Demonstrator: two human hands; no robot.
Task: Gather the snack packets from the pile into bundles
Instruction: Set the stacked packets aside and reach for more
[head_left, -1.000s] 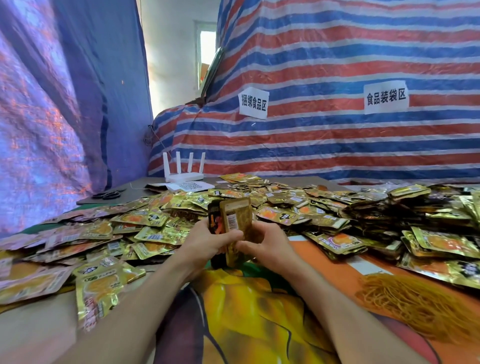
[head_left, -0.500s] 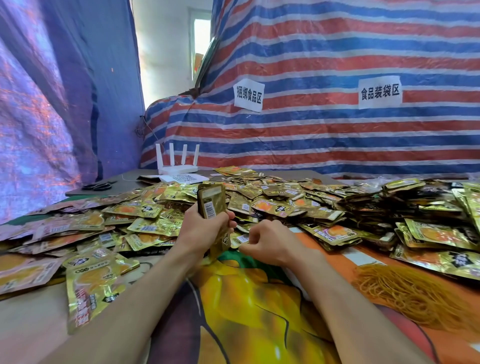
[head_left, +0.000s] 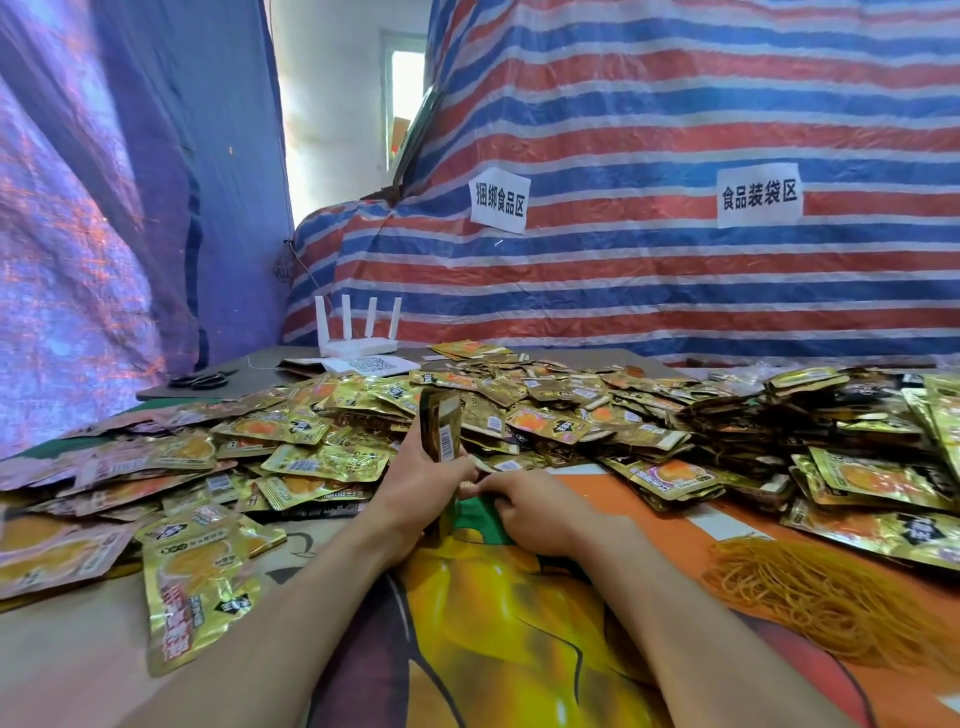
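In the head view, the left hand grips an upright stack of gold foil snack packets over the middle of the tabletop, a little in from its near edge. Its thumb lies on one broad face and its fingers wrap behind. Held on end like this, the packets' edges line up and the stack is narrow enough to take a band.

The right hand sits just beside it, its curled fingers touching the stack's lower part. The left hand hides whether it pinches a packet, a band or nothing, so I cannot tell. My reading is that it is squaring the bottom edges or working a band on.

The pile of loose gold foil snack packets spreads from the left edge across the middle to the far edge, close enough for either hand to draw from. A heap of thin yellow-orange rubber bands lies toward the near right corner, by the right forearm and handy for that hand. Darker, tightly stacked bundles lie toward the right edge, apart from the loose packets, and are likely the finished work.

A white four-antenna router and black scissors sit at the far left corner, out of the working area. Much of the pile is not yet bundled.
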